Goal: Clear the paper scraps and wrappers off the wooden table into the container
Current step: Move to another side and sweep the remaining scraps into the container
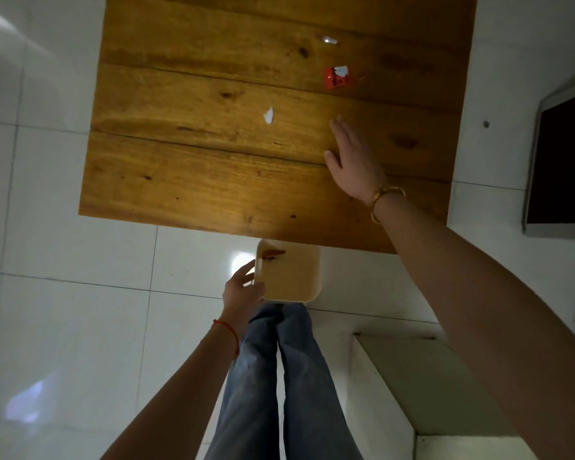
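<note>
A wooden table carries a red and white wrapper at the right, a white paper scrap near the middle and a small shiny scrap farther back. My right hand hovers flat and open over the table's right side, a short way in front of the red wrapper. My left hand grips the left rim of a cream square container, held just below the table's near edge. A red scrap lies inside the container.
White tiled floor surrounds the table. A dark screen in a pale frame stands at the right. A white ledge or step is at the lower right. My legs in blue jeans are below the container.
</note>
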The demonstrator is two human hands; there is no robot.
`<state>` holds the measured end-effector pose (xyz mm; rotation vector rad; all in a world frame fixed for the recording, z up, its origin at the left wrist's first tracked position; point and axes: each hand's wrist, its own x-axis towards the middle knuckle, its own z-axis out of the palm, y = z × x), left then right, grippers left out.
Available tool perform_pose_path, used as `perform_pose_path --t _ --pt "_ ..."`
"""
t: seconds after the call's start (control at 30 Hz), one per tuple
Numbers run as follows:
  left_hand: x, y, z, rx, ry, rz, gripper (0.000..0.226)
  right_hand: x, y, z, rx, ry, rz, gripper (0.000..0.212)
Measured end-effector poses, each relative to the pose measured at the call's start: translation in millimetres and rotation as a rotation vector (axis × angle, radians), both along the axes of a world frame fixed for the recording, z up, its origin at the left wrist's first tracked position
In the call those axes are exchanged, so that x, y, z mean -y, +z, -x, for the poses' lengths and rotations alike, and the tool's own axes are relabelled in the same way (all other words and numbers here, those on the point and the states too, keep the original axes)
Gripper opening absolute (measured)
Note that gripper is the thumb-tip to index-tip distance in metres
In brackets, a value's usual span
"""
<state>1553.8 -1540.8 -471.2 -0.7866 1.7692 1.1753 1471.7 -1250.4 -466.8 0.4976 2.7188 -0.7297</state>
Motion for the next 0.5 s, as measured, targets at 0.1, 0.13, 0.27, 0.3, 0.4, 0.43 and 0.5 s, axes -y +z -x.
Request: perform_pose_path --t 0.1,0.13,0.27,0.3,0.4,0.43,0.5 --pt "-3.6 -1.4 2.9 0.000 0.014 -0.004 0.053 12.3 -5.8 -2.0 -0.017 0.080 0.015 0.056" --pt "-4.3 -1.1 3.9 -0.002 0.011 -0.004 0.053 18.1 -6.7 -5.1 -0.025 0.106 0.024 0.056" --pt "-7.2 2.4 9.3 0.002 0.014 -0.005 0.056 49.2 -4.5 -30.5 -0.048 0.210 0.093 0.055" --pt "-7.8 3.2 10.8 0.004 0.012 -0.004 0.057 58.2 -3.7 -40.5 -0.051 0.256 0.103 0.056" --pt "-7.0 6.3 16.8 0.007 -0.001 -0.003 0.059 86.5 -2.1 -74.4 -0.030 0.409 0.117 0.057" --pt "-6.4 7.5 18.9 0.008 -0.003 -0.005 0.059 95.7 -2.3 -85.7 -0.023 0.463 0.109 0.057" --pt "-4.8 9.8 22.7 0.014 -0.005 -0.001 0.060 111.4 -1.9 -106.4 -0.014 0.555 0.101 0.057"
